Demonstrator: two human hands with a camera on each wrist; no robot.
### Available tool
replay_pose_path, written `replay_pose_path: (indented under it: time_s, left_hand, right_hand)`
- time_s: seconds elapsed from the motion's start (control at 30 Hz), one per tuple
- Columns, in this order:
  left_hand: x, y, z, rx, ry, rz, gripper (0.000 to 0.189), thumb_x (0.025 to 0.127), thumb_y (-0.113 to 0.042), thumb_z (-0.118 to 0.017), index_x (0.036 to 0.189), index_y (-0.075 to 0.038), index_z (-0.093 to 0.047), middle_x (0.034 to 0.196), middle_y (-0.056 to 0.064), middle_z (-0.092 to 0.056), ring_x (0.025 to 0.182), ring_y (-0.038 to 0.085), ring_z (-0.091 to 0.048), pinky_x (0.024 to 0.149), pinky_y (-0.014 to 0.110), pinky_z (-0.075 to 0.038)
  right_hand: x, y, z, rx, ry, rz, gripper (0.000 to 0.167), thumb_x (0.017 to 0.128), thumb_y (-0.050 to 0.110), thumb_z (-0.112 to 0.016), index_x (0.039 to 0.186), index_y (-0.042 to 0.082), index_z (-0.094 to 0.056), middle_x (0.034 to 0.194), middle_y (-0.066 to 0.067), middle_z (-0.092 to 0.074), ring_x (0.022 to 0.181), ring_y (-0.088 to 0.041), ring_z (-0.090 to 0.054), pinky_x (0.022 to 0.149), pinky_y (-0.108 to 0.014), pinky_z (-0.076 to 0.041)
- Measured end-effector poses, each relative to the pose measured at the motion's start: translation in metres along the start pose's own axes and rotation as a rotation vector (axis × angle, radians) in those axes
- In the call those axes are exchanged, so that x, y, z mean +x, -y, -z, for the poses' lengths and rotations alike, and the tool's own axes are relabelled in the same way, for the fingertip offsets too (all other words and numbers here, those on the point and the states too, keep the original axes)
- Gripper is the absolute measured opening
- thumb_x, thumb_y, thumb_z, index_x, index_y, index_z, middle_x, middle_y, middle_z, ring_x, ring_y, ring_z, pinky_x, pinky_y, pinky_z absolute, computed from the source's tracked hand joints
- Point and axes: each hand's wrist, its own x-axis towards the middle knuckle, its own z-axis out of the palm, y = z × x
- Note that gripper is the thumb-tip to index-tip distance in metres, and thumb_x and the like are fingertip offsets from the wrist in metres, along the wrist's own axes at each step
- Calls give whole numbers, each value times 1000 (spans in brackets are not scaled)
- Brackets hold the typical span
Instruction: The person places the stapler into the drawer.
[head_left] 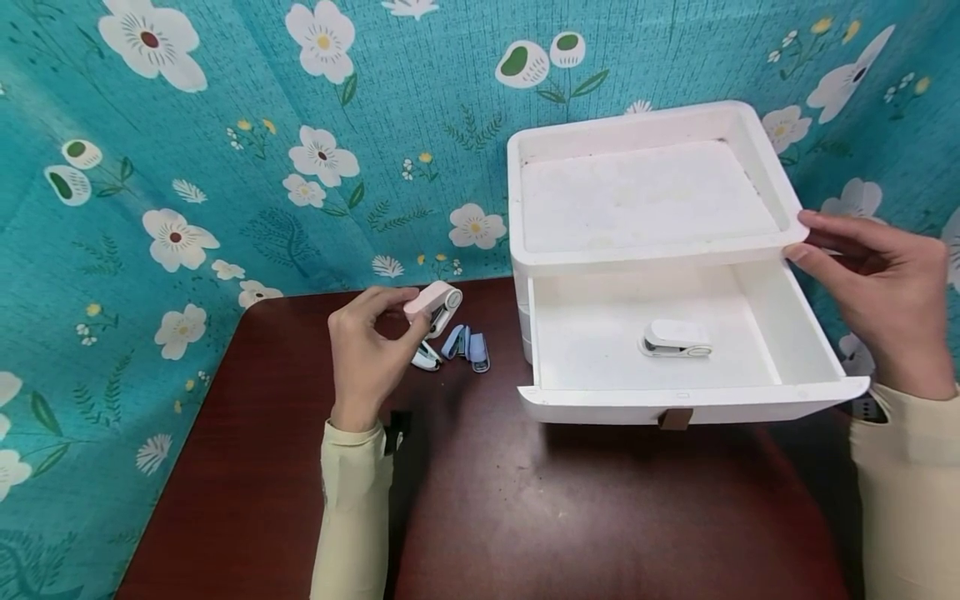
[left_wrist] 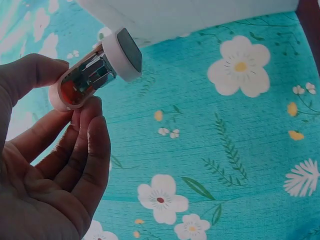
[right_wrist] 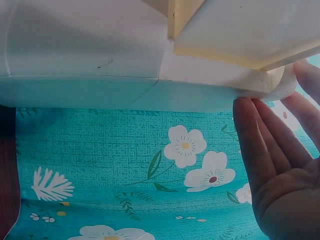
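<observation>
My left hand (head_left: 367, 350) pinches a small pink stapler (head_left: 431, 302) between thumb and fingers, raised over the table. The left wrist view shows this pink stapler (left_wrist: 120, 55) from its open side, its metal inner parts visible. Just beyond it on the table lie a blue stapler (head_left: 455, 342), a periwinkle stapler (head_left: 479, 352) and a pale stapler (head_left: 426, 358), partly hidden. My right hand (head_left: 888, 283) grips the front right corner of a white drawer unit (head_left: 757, 250). Its top drawer (head_left: 592, 367) is pulled out, and a white stapler (head_left: 675, 337) lies inside.
The drawer unit has a shallow recessed top (head_left: 645, 196) and a brown pull tab (head_left: 676, 419) on the drawer front. All of this stands on a dark reddish table (head_left: 525, 517). Behind it hangs a teal flowered cloth (head_left: 405, 167), close to the unit's back and right side.
</observation>
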Motion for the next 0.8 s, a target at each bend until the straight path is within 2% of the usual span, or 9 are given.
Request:
replay_pose_path:
  time_s: [0.23, 0.37, 0.53, 0.8]
  left_hand:
    - [0, -10, 6, -51, -14, -34, 19, 86, -13, -80, 104, -8, -83, 98, 8, -81, 78, 18, -73, 71, 19, -50]
    - [3, -15, 8, -60, -12, -48, 20, 86, -14, -79, 104, -7, -83, 98, 9, -81, 78, 19, -73, 70, 20, -50]
    - [7, -21, 12, -69, -7, -61, 20, 86, -14, -79, 104, -6, -83, 97, 9, -81, 77, 18, -72, 70, 20, -51]
    - [13, -35, 19, -104, 4, -108, 19, 86, -14, -80, 103, -6, -83, 95, 11, -80, 77, 18, -71, 70, 21, -53]
  right_hand:
    - [-1, 0, -1, 22, 3, -9, 40, 92, 8, -77, 132, 14, -73, 129, 10, -75, 96, 18, -68, 81, -4, -49]
    - [-1, 0, -2, 24, 2, -4, 41, 92, 8, -77, 133, 13, -72, 127, 13, -76, 96, 18, -68, 81, -4, -49]
    - [-1, 1, -2, 7, 0, 2, 41, 93, 9, -77, 133, 14, -73, 127, 10, -76, 96, 19, -67, 81, -4, -49]
    - [-1, 2, 1, -2, 10, 0, 41, 93, 10, -77, 134, 12, -71, 126, 18, -74, 97, 21, -66, 81, -3, -48]
